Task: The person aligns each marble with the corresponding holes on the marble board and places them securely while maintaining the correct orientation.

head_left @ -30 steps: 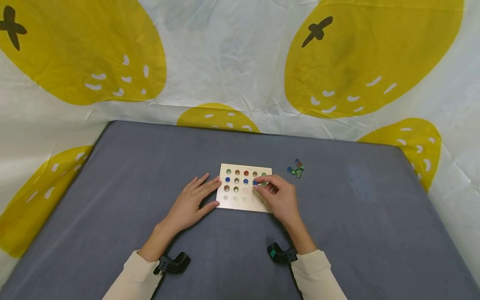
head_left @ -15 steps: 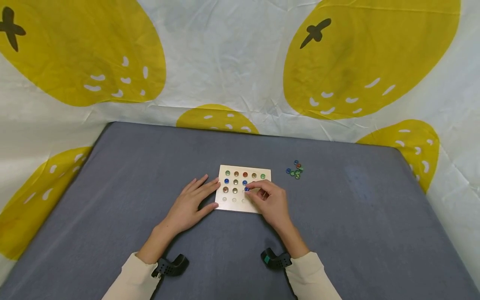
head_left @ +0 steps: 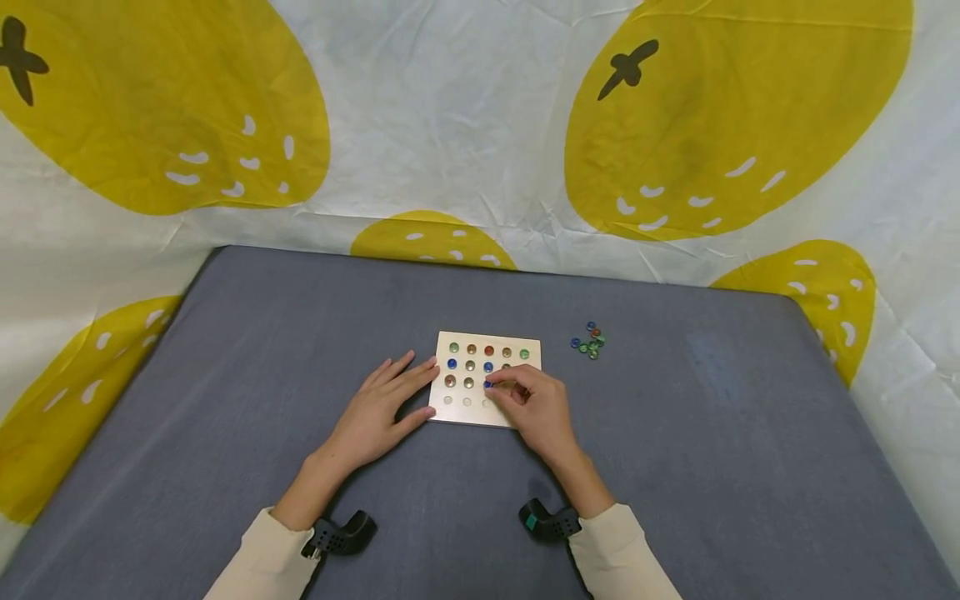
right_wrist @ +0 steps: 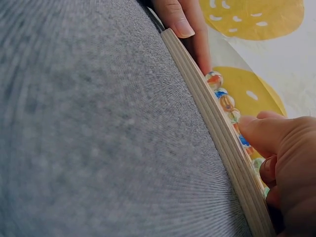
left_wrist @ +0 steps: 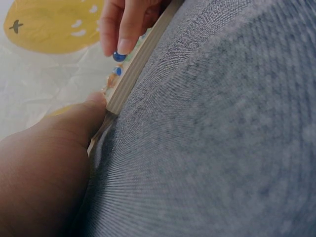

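Note:
A pale wooden board (head_left: 480, 416) with rows of round hollows lies on the table; green, brownish, red and blue glass marbles fill its far rows. My right hand (head_left: 542, 410) pinches a blue marble (left_wrist: 119, 57) between thumb and forefinger, right at a hollow in the third row. Whether the marble touches the hollow I cannot tell. My left hand (head_left: 375, 412) lies with spread, straight fingers, its fingertips and thumb touching the board's left edge. The right hand covers the board's near right part.
Several loose marbles (head_left: 593, 353), blue, green and red, lie in a cluster right of the board. Grey cloth covers the table (head_left: 675, 467). A white curtain (head_left: 450, 100) with yellow fruit shapes hangs behind it. Each wrist wears a black camera band (head_left: 341, 533).
My right hand has moved left and nearer with the blue marble, from the second row to the third-row hollow. My left hand has stayed at the board's edge.

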`<state>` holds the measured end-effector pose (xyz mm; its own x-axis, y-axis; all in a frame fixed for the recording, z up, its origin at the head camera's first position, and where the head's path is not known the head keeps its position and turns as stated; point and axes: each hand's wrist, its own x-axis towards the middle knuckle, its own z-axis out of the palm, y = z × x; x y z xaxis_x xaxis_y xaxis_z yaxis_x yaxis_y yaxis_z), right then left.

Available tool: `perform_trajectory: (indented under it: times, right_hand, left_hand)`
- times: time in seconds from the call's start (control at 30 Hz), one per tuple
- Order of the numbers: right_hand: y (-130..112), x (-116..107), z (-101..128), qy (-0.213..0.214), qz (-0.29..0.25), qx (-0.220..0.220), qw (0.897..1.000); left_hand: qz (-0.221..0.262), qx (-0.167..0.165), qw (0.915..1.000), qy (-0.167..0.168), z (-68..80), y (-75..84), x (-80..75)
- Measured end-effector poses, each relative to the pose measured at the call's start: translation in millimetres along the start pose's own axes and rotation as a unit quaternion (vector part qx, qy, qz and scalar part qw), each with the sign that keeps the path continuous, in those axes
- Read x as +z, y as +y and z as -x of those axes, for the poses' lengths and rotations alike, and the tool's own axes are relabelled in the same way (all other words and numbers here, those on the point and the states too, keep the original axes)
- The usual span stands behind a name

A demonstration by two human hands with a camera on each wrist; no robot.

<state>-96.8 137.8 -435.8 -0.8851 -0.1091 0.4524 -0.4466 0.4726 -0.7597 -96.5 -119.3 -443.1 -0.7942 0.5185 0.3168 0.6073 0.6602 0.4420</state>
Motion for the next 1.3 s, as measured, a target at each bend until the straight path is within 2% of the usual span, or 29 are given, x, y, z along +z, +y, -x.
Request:
perform_trajectory:
  times: [0.43,0.8,1.3]
  right_hand:
    - [1.1,0.6,-0.5,0.002,0.011,-0.022,1.0]
    - [0.2,0.9,-1.7,-0.011,0.02,-0.003,1.0]
    - [-2.1,-0.2,-2.9,-0.012,0.017,0.001,1.0]
  left_hand:
    - [0.002,0.003,1.0,0.0,-0.9,1.1,0.3]
    - [0.0,-0.003,1.0,-0.006,-0.5,1.1,-1.6]
    - [-0.003,-0.008,0.9999,-0.009,-0.7,0.4,-1.8]
